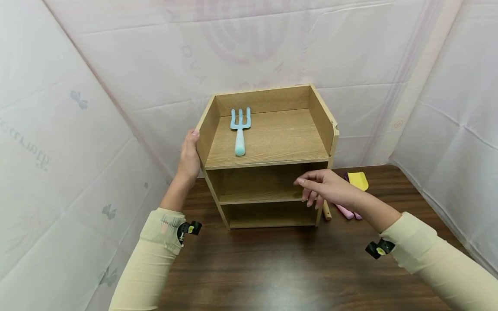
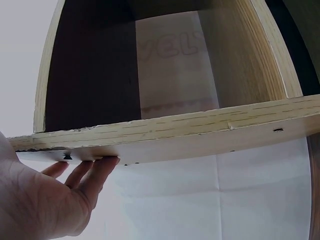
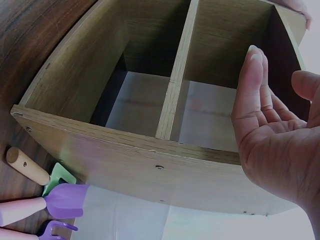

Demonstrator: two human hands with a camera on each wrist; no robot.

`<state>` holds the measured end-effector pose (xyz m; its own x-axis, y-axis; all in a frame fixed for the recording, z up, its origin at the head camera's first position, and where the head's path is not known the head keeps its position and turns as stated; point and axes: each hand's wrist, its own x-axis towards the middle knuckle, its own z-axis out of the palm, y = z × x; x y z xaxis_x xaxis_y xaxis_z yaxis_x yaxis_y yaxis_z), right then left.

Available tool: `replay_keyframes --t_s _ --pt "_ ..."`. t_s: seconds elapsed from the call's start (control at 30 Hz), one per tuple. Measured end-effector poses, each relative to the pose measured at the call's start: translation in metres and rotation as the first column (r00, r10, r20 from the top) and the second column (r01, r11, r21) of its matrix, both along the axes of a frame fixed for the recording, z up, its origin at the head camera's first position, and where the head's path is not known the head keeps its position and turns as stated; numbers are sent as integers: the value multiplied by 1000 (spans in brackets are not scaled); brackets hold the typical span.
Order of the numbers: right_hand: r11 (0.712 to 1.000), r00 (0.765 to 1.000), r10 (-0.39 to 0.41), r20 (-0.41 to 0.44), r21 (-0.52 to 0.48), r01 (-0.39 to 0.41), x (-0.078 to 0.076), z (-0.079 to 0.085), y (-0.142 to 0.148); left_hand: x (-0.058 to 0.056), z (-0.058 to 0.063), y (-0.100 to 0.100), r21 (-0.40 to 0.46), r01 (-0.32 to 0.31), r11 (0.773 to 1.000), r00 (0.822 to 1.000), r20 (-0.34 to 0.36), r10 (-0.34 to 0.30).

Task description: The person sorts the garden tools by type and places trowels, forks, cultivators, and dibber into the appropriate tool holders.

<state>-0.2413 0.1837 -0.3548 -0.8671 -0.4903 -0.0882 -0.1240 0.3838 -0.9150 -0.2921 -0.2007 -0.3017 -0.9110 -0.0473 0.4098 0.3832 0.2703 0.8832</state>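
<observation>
A wooden shelf unit (image 1: 272,163) stands upright on the table, with a tray-like top and two compartments below. On its top lies a light blue hand fork (image 1: 240,134), tines toward the back. My left hand (image 1: 189,157) touches the outer face of the left side panel, and its fingers (image 2: 97,177) rest against that panel in the left wrist view. In front of the right part of the upper compartment, my right hand (image 1: 327,188) hovers with loosely bent fingers. Nothing is in it. The right wrist view shows that hand (image 3: 280,125) beside the compartments.
Right of the unit lie a yellow scoop-like piece (image 1: 358,181), pink handles (image 1: 344,211) and a wooden handle (image 1: 327,211). The right wrist view shows a green-bladed tool (image 3: 60,176), a purple shovel (image 3: 66,201) and a purple fork (image 3: 56,230). White cloth walls (image 1: 155,65) surround the brown table (image 1: 249,268).
</observation>
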Motion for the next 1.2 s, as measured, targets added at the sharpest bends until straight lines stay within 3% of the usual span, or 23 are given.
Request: replay_keyframes --t_s 1.2 --pt "1000 1000 -7 23 -27 8 3 -2 7 -1 -2 0 1 -3 1000 1000 -1 3"
